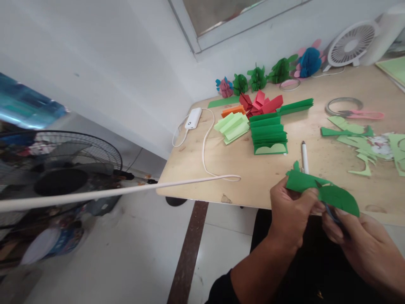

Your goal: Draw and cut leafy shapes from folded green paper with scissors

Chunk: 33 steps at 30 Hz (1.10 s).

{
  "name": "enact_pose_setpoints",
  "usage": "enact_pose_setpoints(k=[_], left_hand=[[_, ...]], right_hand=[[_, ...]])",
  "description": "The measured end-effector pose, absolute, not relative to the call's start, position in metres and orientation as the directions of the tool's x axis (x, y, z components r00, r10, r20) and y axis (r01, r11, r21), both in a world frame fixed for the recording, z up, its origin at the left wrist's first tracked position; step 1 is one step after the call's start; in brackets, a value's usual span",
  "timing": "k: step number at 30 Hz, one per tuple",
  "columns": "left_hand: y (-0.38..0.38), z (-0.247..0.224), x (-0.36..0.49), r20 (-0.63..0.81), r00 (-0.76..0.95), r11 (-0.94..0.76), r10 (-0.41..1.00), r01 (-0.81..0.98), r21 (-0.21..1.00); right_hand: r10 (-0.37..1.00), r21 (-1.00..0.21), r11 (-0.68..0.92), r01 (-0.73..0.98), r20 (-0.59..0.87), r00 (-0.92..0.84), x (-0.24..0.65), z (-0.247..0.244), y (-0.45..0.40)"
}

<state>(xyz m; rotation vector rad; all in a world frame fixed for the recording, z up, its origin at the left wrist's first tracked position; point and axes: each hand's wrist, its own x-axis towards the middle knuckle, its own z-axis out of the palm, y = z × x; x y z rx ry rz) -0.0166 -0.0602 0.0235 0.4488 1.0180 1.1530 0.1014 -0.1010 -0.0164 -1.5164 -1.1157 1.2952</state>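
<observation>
My left hand (292,207) pinches a piece of dark green paper (302,181) over the table's front edge. Dark-handled scissors (332,214) are in my right hand (360,232), and their blades lie across the paper, with a tip showing near its middle. To the right the paper ends in a rounded, cut shape. Just beyond my left hand lies a white pen (304,157). A stack of folded dark green paper (268,133), with a scalloped light green strip at its front, sits farther back.
Light green paper scraps (360,147) and a tape roll (344,105) lie at the right. Folded red paper (261,103), paper figures (257,78) and a small white fan (352,44) stand behind. A white cable (177,183) crosses the table's left side.
</observation>
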Motion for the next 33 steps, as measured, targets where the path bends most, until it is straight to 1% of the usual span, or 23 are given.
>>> enact_pose_setpoints(k=[3, 10, 18, 33], left_hand=[[-0.0603, 0.0217, -0.0167, -0.421, 0.06, 0.386, 0.905, -0.535, 0.752], [-0.0613, 0.0222, -0.0176, -0.405, 0.083, 0.383, 0.911, -0.537, 0.752], [-0.0618, 0.0242, -0.0199, -0.379, 0.094, 0.368, 0.921, -0.529, 0.765], [-0.0587, 0.0221, -0.0224, -0.375, 0.128, 0.381, 0.918, -0.545, 0.747]], right_hand=[[0.961, -0.962, -0.267, 0.062, -0.261, 0.087, 0.102, -0.0176, -0.102], [0.971, -0.964, -0.232, 0.128, -0.222, 0.087, 0.1014, -0.0118, -0.1003], [0.968, -0.965, -0.25, 0.081, -0.246, 0.052, 0.104, -0.018, -0.1026], [0.978, -0.978, -0.201, 0.045, -0.199, 0.055, 0.0993, -0.0119, -0.0997]])
